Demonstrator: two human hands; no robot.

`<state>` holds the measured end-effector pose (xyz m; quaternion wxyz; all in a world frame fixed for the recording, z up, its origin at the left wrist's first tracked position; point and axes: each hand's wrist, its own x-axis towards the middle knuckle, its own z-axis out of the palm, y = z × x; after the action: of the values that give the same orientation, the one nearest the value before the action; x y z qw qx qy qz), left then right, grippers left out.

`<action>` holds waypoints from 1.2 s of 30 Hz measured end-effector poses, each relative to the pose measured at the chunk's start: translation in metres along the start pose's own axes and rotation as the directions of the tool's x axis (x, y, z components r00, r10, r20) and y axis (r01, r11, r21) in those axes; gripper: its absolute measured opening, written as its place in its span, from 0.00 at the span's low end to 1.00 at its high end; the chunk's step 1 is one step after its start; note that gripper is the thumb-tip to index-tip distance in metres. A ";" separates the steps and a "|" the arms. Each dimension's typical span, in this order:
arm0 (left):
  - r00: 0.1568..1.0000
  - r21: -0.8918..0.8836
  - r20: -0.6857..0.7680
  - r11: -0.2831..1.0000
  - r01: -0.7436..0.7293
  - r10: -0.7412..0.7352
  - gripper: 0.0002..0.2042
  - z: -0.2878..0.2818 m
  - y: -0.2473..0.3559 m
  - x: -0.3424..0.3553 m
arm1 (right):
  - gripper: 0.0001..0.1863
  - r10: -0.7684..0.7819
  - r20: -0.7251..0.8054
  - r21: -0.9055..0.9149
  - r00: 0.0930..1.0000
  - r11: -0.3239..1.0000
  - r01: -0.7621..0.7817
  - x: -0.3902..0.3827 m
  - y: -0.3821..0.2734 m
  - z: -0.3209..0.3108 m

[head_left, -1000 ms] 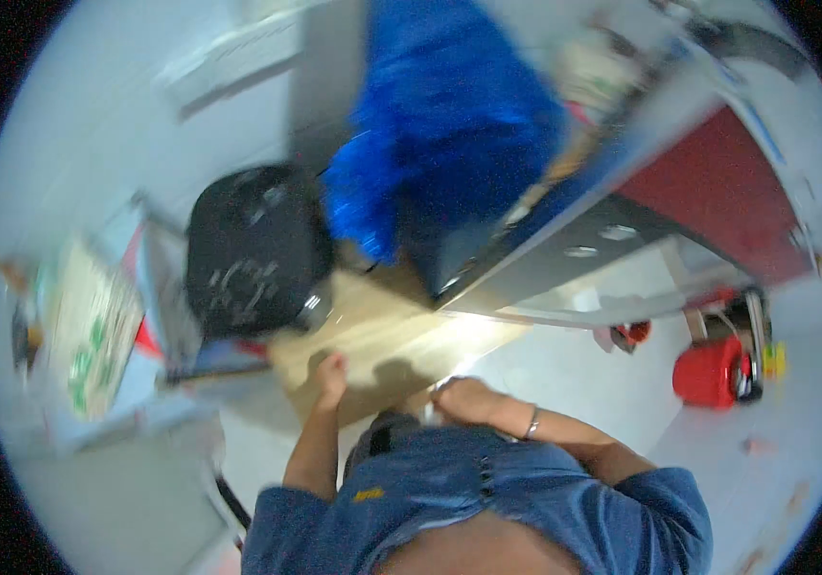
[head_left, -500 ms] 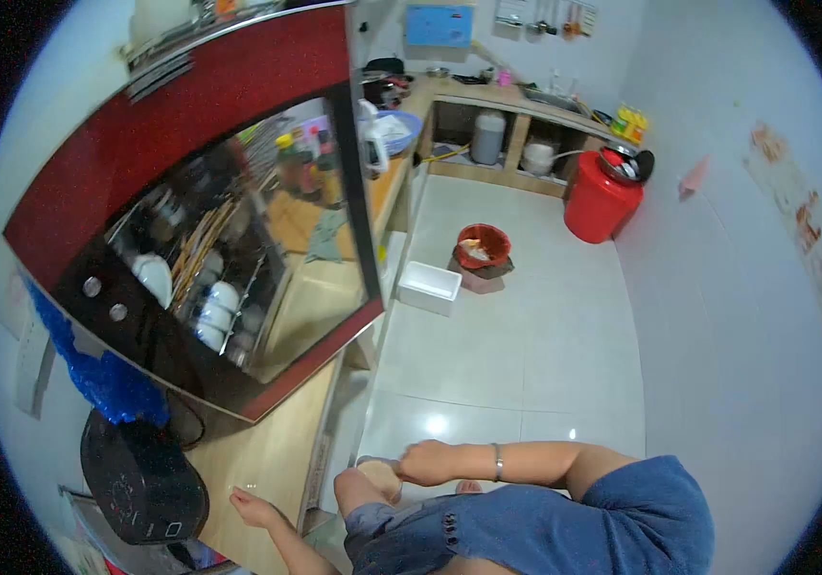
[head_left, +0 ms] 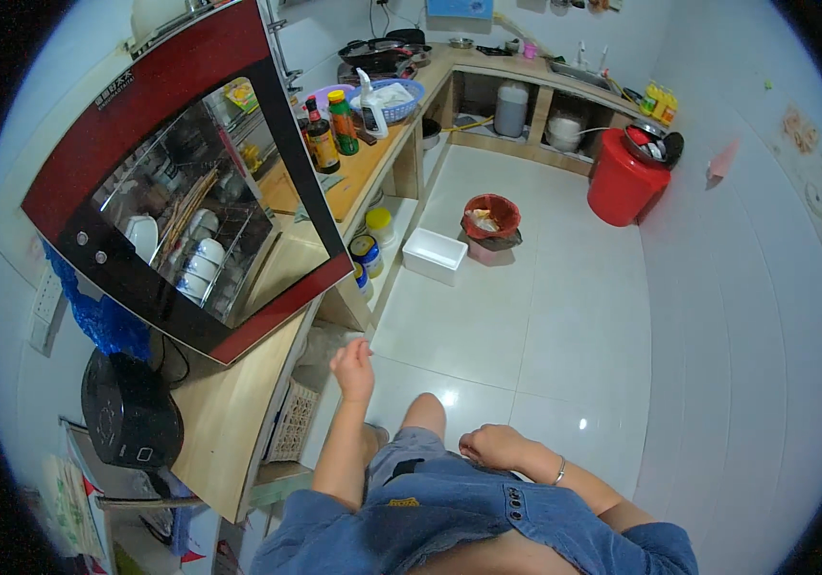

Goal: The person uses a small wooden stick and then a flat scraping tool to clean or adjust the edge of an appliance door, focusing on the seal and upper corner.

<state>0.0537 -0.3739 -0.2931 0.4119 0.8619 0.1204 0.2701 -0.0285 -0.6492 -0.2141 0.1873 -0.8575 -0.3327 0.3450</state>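
Note:
My left hand is raised in front of my left side, beside the wooden counter's edge, fingers loosely curled in. Nothing shows in it. Lower and to the right, my right hand is closed in front of my body, its knuckles up and no object visible; a bracelet circles that wrist. Closest to the left hand are the counter and a woven basket on the shelf below. A red and black dish cabinet with a glass door stands on the counter, bowls and chopsticks inside.
A white box and a red waste bin stand on the tiled floor ahead. Farther off is a big red bucket by the right wall. Bottles crowd the counter beyond the cabinet; a black appliance sits at the left.
My left hand has moved from over the counter to the right and forward, off its edge. My right hand has shifted right. The view has turned, and bottles and shelf jars now show beyond the cabinet.

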 end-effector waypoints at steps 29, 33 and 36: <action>0.516 0.044 0.856 0.989 -0.141 0.035 0.12 0.273 0.055 0.221 | 0.12 0.022 0.049 -0.097 0.999 0.995 -0.018 0.161 0.234 -0.295; 0.572 0.144 0.814 0.989 -0.029 -0.102 0.13 0.295 0.060 0.261 | 0.13 -0.016 0.064 -0.144 0.998 0.989 0.025 0.193 0.256 -0.354; 0.616 0.115 0.786 0.991 -0.063 -0.052 0.13 0.319 0.056 0.307 | 0.13 -0.048 0.079 -0.125 0.996 0.990 0.057 0.230 0.288 -0.378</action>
<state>0.4863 -0.4832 -0.3016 0.3649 0.9183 -0.0575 -0.1423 0.4941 -0.7270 -0.2188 0.1284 -0.8449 -0.3834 0.3503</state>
